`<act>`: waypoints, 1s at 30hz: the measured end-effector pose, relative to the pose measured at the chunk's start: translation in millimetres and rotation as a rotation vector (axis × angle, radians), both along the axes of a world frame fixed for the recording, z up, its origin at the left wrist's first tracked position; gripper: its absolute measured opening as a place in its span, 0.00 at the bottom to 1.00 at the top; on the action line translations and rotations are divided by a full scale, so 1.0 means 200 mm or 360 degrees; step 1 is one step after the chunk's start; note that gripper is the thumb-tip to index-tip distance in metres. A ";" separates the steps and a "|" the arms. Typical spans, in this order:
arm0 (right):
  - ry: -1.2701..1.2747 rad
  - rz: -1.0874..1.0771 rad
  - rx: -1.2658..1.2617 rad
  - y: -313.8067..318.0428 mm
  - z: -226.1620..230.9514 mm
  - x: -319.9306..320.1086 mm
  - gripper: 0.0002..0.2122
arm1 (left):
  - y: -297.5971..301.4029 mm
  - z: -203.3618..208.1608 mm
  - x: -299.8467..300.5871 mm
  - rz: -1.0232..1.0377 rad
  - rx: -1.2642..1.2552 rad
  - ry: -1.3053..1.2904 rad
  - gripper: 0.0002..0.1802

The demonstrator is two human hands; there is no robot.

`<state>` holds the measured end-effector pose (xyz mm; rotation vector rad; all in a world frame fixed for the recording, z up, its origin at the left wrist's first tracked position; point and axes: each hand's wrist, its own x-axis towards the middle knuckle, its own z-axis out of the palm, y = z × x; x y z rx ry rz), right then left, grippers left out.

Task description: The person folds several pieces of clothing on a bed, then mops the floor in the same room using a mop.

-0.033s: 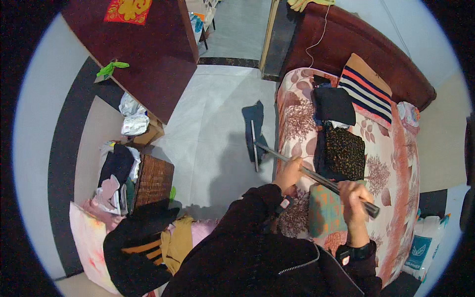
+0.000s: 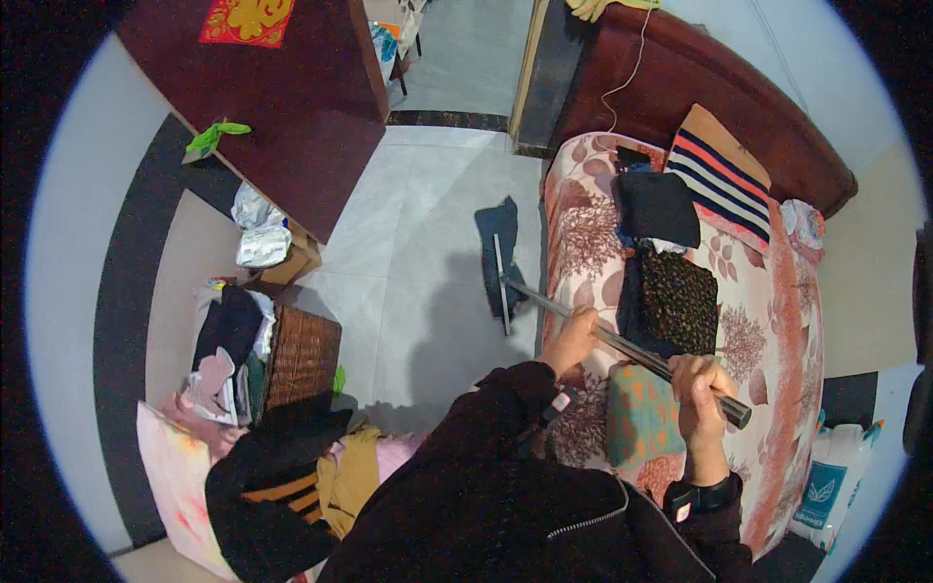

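Observation:
A long grey metal pole (image 2: 630,352) slants across in front of me, its dark end past my right hand. My left hand (image 2: 573,340) is wrapped round it lower down, beside the bed's edge. Higher up, over the bed, my right hand (image 2: 702,389) is closed round it near the end. At the floor the pole meets a thin pale crossbar (image 2: 501,277), like a flat mop's head. A dark blue cloth (image 2: 494,228) lies on the tiles with the crossbar across it.
The bed (image 2: 763,301) on the right carries folded dark clothes (image 2: 659,209), a patterned black garment (image 2: 678,301), a green-orange folded cloth (image 2: 641,418) and a striped pillow (image 2: 719,180). At left are a dark red door (image 2: 292,107), a wicker basket (image 2: 303,358) and piled clothes (image 2: 282,476).
The pole's top end and my right hand have shifted very slightly to the right. The crossbar has tilted a touch; the cloth stays in place.

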<state>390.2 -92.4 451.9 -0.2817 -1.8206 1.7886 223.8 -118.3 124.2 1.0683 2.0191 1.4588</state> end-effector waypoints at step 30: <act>-0.0536 0.1578 -0.0249 -0.35 -0.46 -1.63 0.12 | -1.59 -0.26 -0.50 0.0927 -0.1044 -0.0220 0.15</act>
